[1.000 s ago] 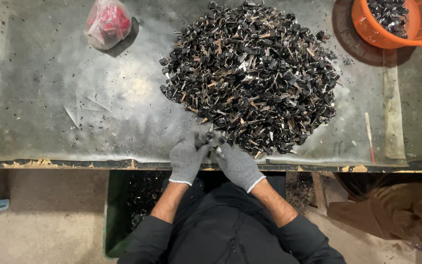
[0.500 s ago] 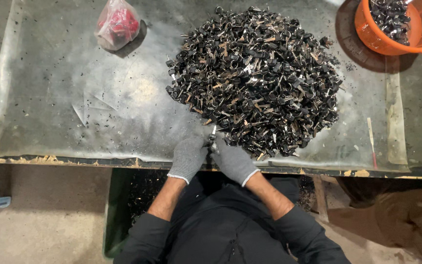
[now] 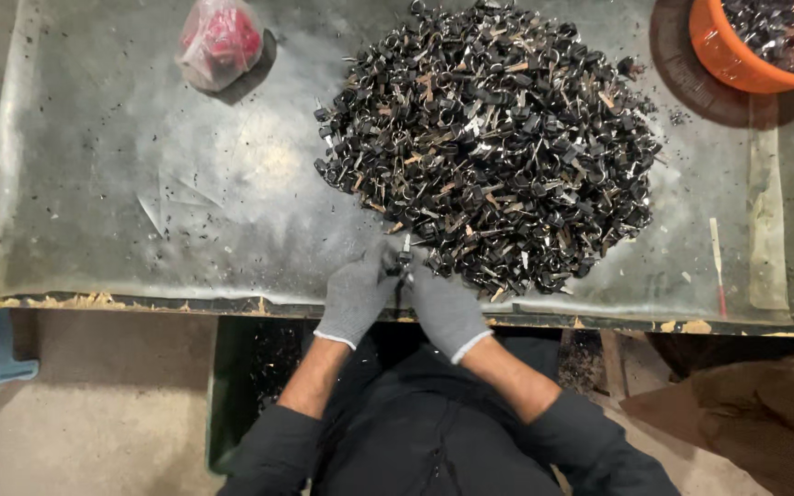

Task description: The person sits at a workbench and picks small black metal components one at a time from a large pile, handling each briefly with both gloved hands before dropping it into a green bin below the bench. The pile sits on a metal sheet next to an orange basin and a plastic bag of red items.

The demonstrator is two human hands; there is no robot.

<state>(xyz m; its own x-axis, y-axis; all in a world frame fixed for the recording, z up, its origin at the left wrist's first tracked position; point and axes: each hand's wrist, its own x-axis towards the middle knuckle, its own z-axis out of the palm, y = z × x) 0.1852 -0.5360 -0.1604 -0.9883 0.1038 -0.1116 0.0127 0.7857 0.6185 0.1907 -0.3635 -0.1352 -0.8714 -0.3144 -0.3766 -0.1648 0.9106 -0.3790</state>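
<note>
Left hand (image 3: 357,296) and right hand (image 3: 443,308), each grip clenched on one small black part (image 3: 403,264).

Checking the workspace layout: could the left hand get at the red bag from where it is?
Probably yes: the table between the left hand and red bag is bare, though it's a long stretch.

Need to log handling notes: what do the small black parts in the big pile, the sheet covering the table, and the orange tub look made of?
Pile of small black parts: likely metal, dark finish with bright silvery glints; too small to be sure. Grey table sheet: thin sheet metal or plastic, dull sheen, creased. Orange tub: apparently plastic, smooth, evenly coloured. Both hands, left and right, wear grey knit gloves.
</note>
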